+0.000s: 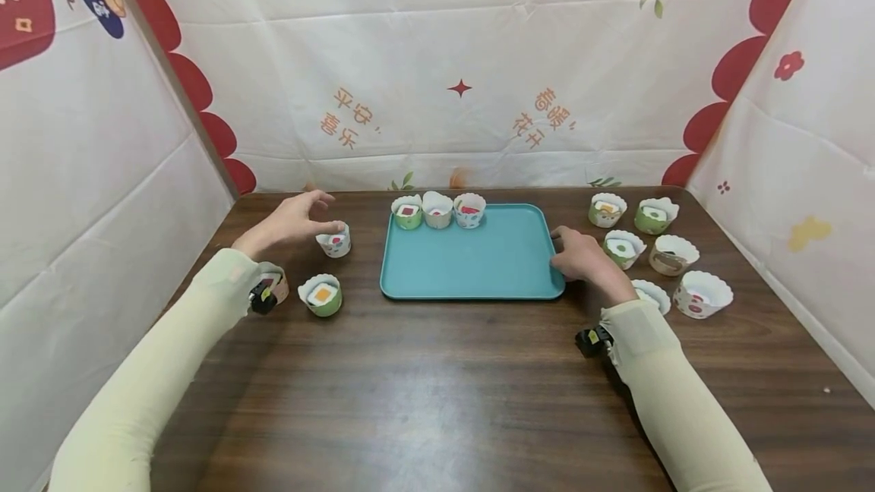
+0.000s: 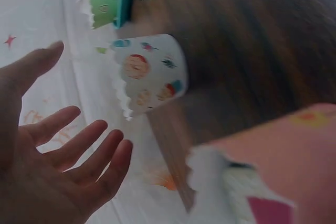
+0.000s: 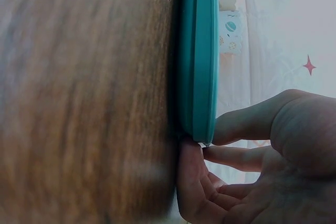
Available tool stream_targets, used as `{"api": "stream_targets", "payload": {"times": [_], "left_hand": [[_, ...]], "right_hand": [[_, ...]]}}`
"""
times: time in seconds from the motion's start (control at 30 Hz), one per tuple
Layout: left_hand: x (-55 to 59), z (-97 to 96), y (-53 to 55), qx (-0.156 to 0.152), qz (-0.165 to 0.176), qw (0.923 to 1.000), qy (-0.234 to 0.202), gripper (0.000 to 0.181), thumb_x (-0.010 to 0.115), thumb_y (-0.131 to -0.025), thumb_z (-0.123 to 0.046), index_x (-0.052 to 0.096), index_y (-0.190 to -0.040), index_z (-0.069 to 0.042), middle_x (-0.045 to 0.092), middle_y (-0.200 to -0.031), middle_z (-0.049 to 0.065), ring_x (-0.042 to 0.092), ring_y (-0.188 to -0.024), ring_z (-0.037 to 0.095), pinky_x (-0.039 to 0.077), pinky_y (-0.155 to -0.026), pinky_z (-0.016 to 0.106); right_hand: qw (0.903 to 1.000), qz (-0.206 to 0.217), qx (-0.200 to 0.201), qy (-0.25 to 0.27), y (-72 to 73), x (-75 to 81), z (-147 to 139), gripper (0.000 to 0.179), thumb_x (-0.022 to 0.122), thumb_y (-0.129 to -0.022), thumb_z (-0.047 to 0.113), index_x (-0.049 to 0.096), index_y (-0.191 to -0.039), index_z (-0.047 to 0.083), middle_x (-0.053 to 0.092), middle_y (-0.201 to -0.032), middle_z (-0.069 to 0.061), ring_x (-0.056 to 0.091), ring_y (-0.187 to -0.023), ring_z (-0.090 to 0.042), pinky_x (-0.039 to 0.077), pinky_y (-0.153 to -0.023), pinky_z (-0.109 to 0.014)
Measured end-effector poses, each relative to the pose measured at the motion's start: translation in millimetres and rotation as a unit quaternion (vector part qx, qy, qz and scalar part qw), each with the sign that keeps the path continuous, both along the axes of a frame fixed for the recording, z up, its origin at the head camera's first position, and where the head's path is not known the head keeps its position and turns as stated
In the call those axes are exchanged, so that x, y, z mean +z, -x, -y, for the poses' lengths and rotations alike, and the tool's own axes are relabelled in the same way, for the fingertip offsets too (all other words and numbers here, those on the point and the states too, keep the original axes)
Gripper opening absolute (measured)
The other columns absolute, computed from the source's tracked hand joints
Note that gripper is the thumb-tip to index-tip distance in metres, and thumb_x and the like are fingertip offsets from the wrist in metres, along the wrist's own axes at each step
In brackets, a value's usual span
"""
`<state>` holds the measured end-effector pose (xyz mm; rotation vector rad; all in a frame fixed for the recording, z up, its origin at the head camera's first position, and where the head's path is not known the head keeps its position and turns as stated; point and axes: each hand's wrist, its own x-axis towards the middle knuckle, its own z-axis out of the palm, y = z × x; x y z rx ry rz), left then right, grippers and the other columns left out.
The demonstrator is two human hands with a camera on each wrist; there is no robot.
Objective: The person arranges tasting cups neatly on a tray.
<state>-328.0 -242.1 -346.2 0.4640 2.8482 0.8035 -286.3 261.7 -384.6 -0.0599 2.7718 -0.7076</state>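
On the left of the table, my left hand (image 1: 295,220) hovers over a white patterned paper cup (image 1: 336,243). The left wrist view shows its fingers spread and apart from that cup (image 2: 152,74). A green cup with a yellow-orange square piece (image 1: 321,296) stands nearer to me, and a pinkish cup (image 1: 275,279) is partly behind the left wrist. My right hand (image 1: 581,255) holds the right edge of a teal tray (image 1: 472,264), thumb at the rim and curled fingers against its side in the right wrist view. Three filled cups (image 1: 437,211) line the tray's back left.
Several paper cups, including a white one with red prints (image 1: 702,296) and a green one (image 1: 655,216), stand right of the tray, some beside the right forearm. A printed white cloth (image 1: 424,82) hangs behind the brown table (image 1: 424,386).
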Motion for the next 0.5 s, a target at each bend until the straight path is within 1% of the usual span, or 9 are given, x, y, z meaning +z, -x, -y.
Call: {"api": "stream_targets", "payload": {"times": [0.13, 0.23, 0.37, 0.5], "left_hand": [[-4.4, 1.0, -1.8, -0.02, 0.024, 0.9993, 0.022, 0.075, 0.073, -0.095, -0.04, 0.041, -0.153, -0.004, 0.048, -0.152, 0.029, 0.047, -0.141, 0.046, 0.043, -0.117, 0.064], [-7.1, 0.9, -2.8, -0.03, 0.033, 0.9984, 0.033, 0.076, 0.074, -0.094, -0.038, 0.041, -0.152, -0.003, 0.049, -0.152, 0.028, 0.046, -0.142, 0.045, 0.043, -0.117, 0.065], [-11.0, -0.2, -3.7, -0.037, 0.045, 0.9977, 0.035, 0.076, 0.077, -0.092, -0.032, 0.041, -0.152, -0.002, 0.048, -0.153, 0.027, 0.045, -0.142, 0.044, 0.042, -0.117, 0.064], [-16.9, -1.5, -1.1, -0.036, 0.053, 0.9973, 0.035, 0.075, 0.078, -0.092, -0.025, 0.04, -0.152, -0.001, 0.046, -0.153, 0.027, 0.046, -0.14, 0.043, 0.043, -0.117, 0.062]], "right_hand": [[1.0, 0.0, 0.0, -0.004, -0.3, 0.0, 0.6, 0.062, 0.048, -0.094, 0.006, 0.034, -0.152, -0.011, 0.044, -0.148, -0.037, 0.059, -0.104, -0.038, 0.053, -0.066, -0.027], [1.0, 0.0, -0.002, -0.001, -1.1, -0.5, 1.0, 0.062, 0.048, -0.094, 0.006, 0.034, -0.152, -0.011, 0.045, -0.147, -0.038, 0.06, -0.104, -0.037, 0.054, -0.067, -0.027], [1.0, 0.001, -0.005, 0.006, -1.8, -0.8, 1.3, 0.061, 0.048, -0.094, 0.006, 0.034, -0.152, -0.01, 0.045, -0.146, -0.038, 0.061, -0.104, -0.037, 0.056, -0.067, -0.027], [0.9999, 0.0, -0.007, 0.007, -2.4, -1.1, 0.1, 0.061, 0.048, -0.095, 0.005, 0.034, -0.152, -0.01, 0.045, -0.147, -0.037, 0.06, -0.105, -0.038, 0.056, -0.066, -0.027]]}}
